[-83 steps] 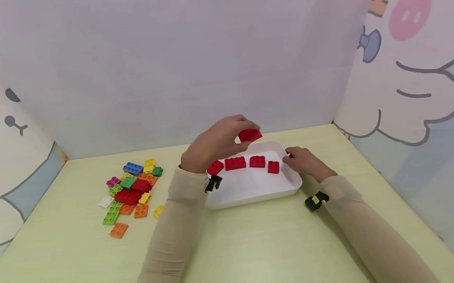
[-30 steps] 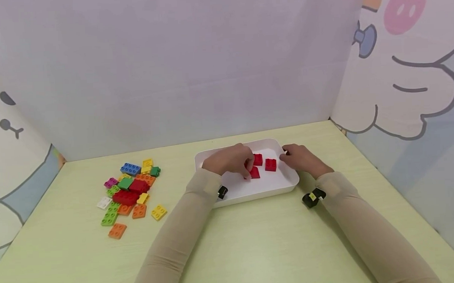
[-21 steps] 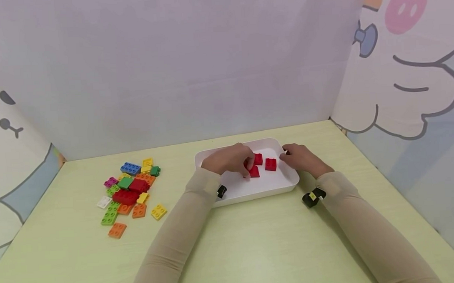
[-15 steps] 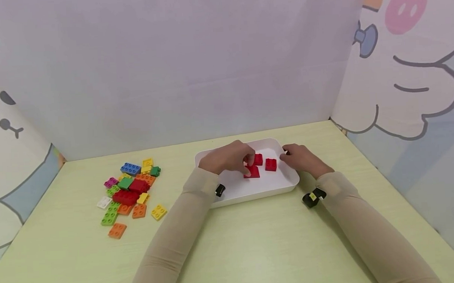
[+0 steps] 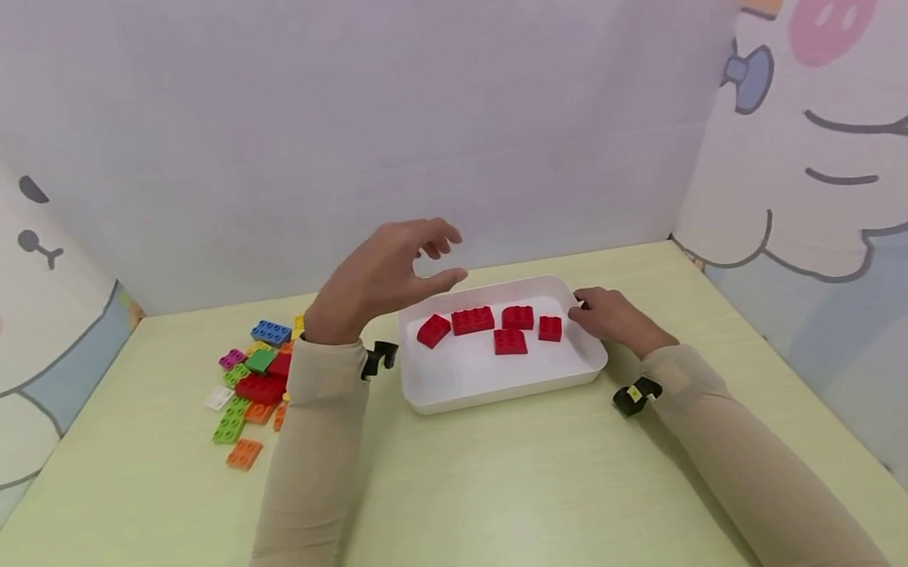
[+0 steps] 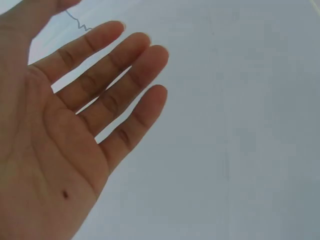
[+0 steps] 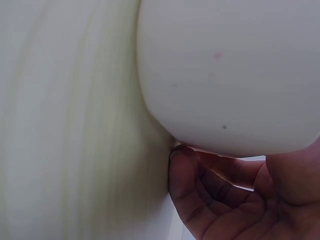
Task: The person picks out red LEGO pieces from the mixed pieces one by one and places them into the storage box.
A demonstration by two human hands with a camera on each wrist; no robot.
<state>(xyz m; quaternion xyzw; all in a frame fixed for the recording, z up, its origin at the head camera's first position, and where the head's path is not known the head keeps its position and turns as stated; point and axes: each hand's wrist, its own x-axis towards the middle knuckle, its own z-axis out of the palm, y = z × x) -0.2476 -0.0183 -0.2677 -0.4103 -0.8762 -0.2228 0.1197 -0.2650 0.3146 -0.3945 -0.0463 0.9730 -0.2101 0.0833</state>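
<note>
My left hand [image 5: 382,273] is raised above the tray's back left corner, fingers spread and holding nothing; in the left wrist view its bare palm [image 6: 55,150] shows. The white tray [image 5: 503,392] holds several red toy bricks: a long brick [image 5: 473,320], an angled one [image 5: 434,331], a brick with a rounded end [image 5: 518,318] and a small square one [image 5: 550,328]. Just in front of these lies another red brick [image 5: 510,342]. With thumb at the rim and fingers curled against the outside, my right hand [image 5: 613,320] grips the tray's right end, seen closely in the right wrist view.
Left of the tray lies a loose pile of toy bricks, among them a blue brick [image 5: 271,332], a green one [image 5: 260,360], lime bricks [image 5: 229,421] and an orange one [image 5: 245,453]. My left forearm covers part of it. A fabric-like wall [image 5: 418,109] rises behind the table.
My left hand carried a red brick over the tray, set it down in front of the others and let go, then rose leftward. My right hand kept its grip on the tray.
</note>
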